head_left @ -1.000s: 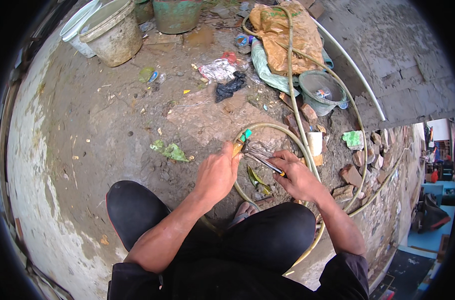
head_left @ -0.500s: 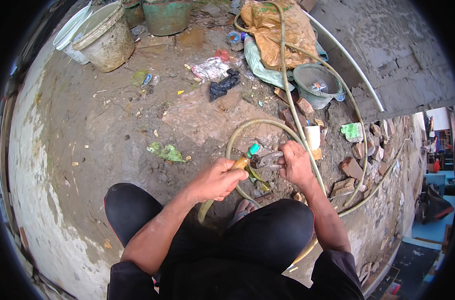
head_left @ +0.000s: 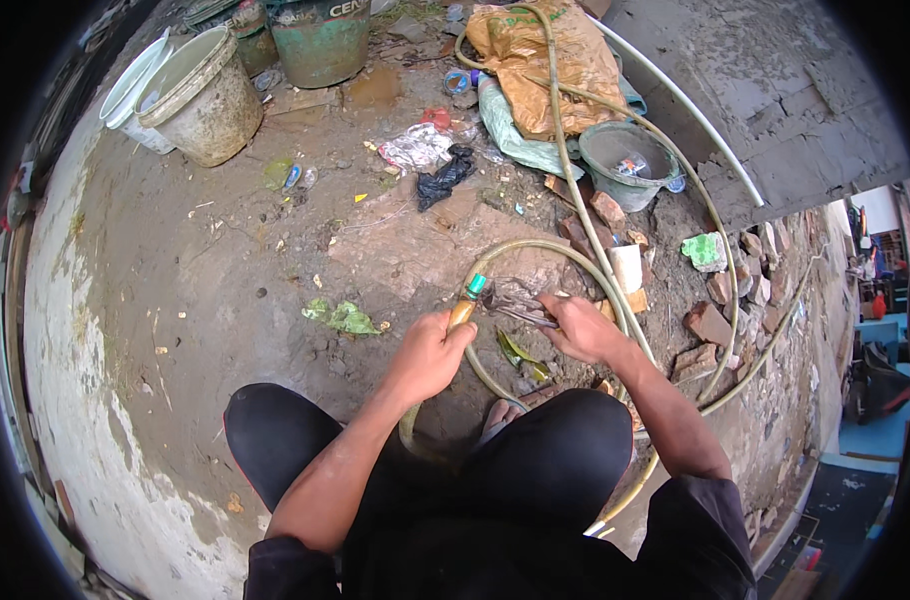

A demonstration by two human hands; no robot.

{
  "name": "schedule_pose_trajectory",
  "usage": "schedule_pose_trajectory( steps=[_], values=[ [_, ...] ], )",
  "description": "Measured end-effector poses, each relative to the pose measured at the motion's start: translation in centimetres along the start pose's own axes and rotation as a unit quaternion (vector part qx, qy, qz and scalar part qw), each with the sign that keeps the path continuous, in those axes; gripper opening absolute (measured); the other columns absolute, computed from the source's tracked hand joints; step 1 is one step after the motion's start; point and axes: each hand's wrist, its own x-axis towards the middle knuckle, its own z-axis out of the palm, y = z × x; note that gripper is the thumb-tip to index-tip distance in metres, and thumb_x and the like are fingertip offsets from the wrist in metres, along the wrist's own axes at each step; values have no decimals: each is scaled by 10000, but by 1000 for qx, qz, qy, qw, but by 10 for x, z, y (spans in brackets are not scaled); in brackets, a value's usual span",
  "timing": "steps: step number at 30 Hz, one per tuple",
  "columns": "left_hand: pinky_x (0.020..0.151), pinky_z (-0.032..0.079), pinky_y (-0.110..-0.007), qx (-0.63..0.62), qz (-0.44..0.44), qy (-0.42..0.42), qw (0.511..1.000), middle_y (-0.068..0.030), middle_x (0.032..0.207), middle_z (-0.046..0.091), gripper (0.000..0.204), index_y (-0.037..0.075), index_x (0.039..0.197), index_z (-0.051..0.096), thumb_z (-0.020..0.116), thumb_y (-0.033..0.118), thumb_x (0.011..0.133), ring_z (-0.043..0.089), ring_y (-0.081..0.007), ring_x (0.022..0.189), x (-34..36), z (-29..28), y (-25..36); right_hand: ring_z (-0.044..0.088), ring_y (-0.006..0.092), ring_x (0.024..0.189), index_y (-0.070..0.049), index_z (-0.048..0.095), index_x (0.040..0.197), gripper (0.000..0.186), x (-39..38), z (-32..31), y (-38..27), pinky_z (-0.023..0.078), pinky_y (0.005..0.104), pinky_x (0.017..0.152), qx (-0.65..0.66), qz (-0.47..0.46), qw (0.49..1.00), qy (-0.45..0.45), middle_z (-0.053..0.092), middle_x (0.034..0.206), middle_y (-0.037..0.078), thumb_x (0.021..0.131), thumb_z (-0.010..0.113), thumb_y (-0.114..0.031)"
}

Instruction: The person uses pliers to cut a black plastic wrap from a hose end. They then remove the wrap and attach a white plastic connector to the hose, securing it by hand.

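Note:
My left hand (head_left: 430, 352) grips the end of a yellowish garden hose (head_left: 535, 246), just below its orange and green connector (head_left: 466, 299). My right hand (head_left: 581, 328) holds metal pliers (head_left: 513, 304), whose jaws touch the hose end beside the connector. The hose loops away over the dirt ground toward the rubble. Both hands are above my knees, which are in black trousers, and a foot in a sandal shows between them.
Two dirty white buckets (head_left: 197, 95) and a green drum (head_left: 318, 40) stand at the back left. A brown sack (head_left: 540, 62), a grey-green bowl (head_left: 627, 162), a white pipe (head_left: 690, 113), brick rubble (head_left: 710, 322) and scattered litter lie at the back and right. A concrete wall rises at the right.
Both hands shifted slightly left and up with the hose end. The pliers turned from pointing left to lying angled, jaws at the connector.

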Motion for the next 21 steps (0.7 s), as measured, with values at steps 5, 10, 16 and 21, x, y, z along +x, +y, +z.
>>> schedule_pose_trajectory(
  steps=[5,10,16,21],
  values=[
    [666,535,-567,186,80,100,974,-344,799,657,303,-85,955,632,603,213,1004,679,-523,752,-6,6,-4,695,253,1052,12,641,1312,413,-36,29,-57,526,415,921,406,157,887,-154,743,1064,140,1070,627,-322],
    [712,532,-589,236,47,169,956,-316,781,677,260,-71,977,633,651,188,991,687,-523,813,-2,5,10,667,222,1137,-37,642,1401,406,-44,-9,-40,479,385,1042,374,107,899,-202,729,1208,116,1061,646,-260],
    [703,558,-588,309,62,148,938,-304,760,691,225,-54,1035,617,638,166,994,700,-509,769,-7,17,13,553,447,1347,18,282,1633,702,-28,-61,-54,417,482,1170,136,42,964,-223,554,1474,305,1010,571,-133],
    [688,562,-586,325,77,135,933,-291,749,696,220,-52,1050,603,641,158,996,709,-498,757,-10,22,14,562,444,1338,25,297,1623,680,-25,-72,-59,437,489,1154,72,65,970,-221,546,1476,307,1015,571,-111]
  ],
)
